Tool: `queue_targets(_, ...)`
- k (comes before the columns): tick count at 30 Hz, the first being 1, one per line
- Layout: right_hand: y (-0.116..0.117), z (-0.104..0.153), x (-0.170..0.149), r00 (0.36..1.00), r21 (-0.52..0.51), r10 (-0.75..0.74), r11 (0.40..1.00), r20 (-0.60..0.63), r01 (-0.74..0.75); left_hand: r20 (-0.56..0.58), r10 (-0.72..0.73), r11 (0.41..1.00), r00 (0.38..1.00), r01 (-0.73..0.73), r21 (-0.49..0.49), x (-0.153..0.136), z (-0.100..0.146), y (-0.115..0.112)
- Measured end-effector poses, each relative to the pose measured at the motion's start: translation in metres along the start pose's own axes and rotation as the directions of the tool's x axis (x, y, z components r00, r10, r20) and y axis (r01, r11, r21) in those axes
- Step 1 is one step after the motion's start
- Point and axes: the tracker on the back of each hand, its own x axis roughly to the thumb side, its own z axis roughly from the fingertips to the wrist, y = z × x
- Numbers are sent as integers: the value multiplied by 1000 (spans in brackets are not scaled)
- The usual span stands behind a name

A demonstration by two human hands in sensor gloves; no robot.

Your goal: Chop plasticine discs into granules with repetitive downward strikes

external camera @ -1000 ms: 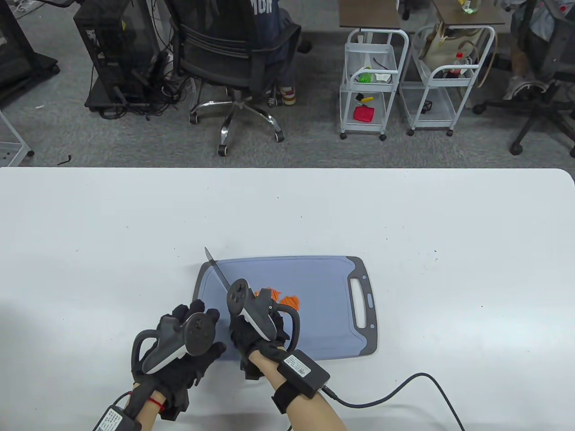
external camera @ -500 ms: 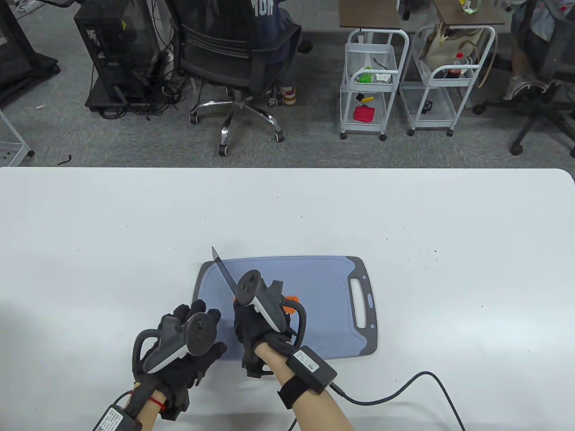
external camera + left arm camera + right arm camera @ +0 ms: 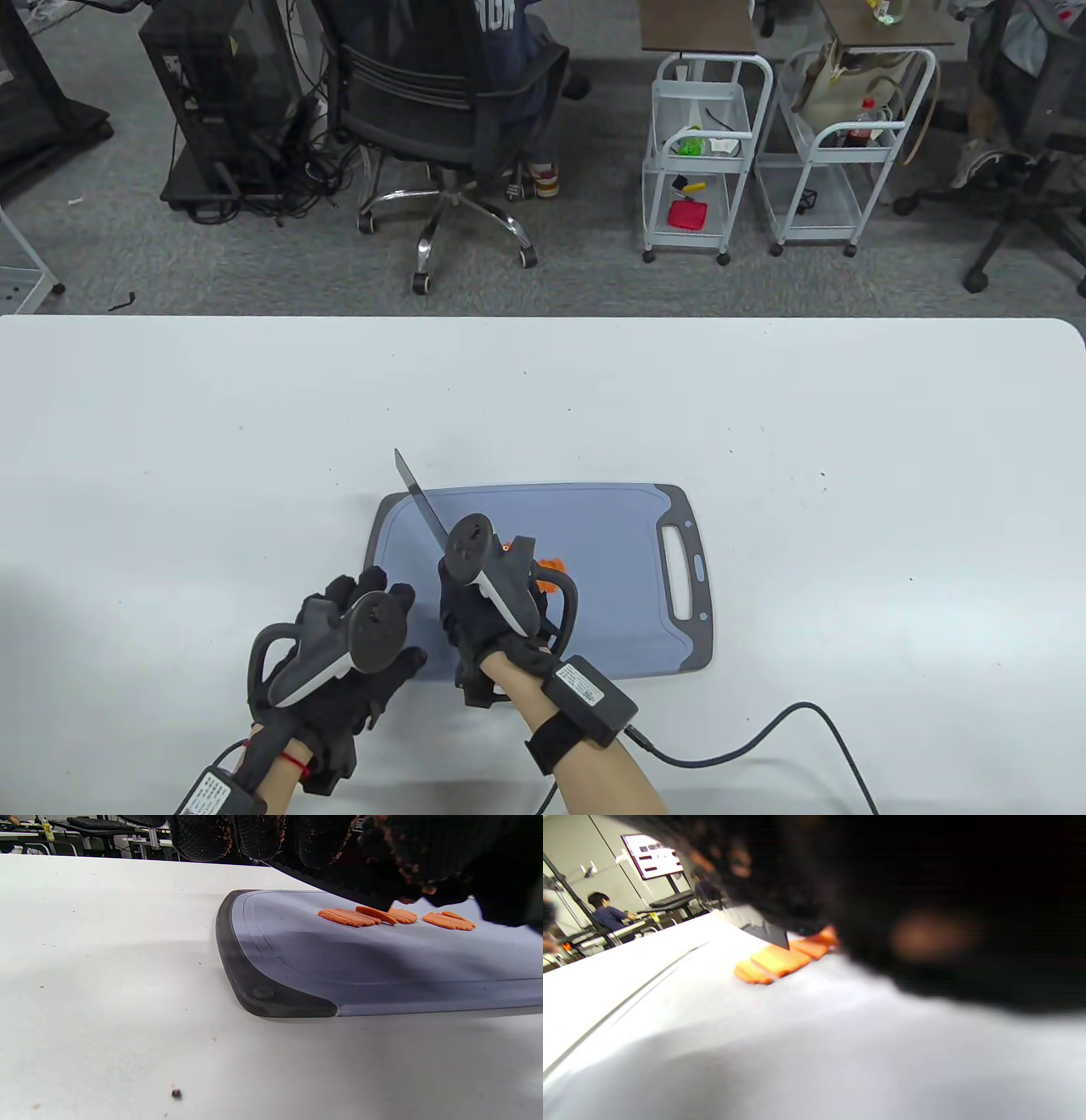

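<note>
Orange plasticine discs (image 3: 365, 916), scored into strips, lie on a blue-grey cutting board (image 3: 611, 586); in the table view only a bit of the orange plasticine (image 3: 553, 564) shows beside my right hand. My right hand (image 3: 488, 615) grips a knife (image 3: 420, 497) whose blade points up-left over the board's left end. In the right wrist view the blade (image 3: 765, 931) sits just above the orange strips (image 3: 780, 961). My left hand (image 3: 356, 658) rests with fingers spread at the board's near-left corner, holding nothing.
The board's handle slot (image 3: 683, 577) is at its right end. A black cable (image 3: 764, 739) runs from my right wrist across the white table (image 3: 848, 441). Chairs and carts stand on the floor beyond the far edge.
My right hand shifted right over the discs, and the knife tip dropped, then rose slightly. The left hand stayed in place.
</note>
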Motion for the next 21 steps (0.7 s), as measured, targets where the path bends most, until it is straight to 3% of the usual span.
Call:
queue_targets(14, 10, -9, -1, 997, 91, 62, 994, -55, -57, -5, -7, 1000, 1000, 7, -5, 1, 1, 0)
queue_targets(16, 16, -14, -4, 998, 43, -9, 999, -55, 11, -3, -2, 1000, 1000, 2, 3, 1, 1, 0)
queue_targets(21, 12, -23, -10, 993, 80, -88, 992, -74, 94, -3, -16, 1000, 1000, 16, -25, 2, -1, -5)
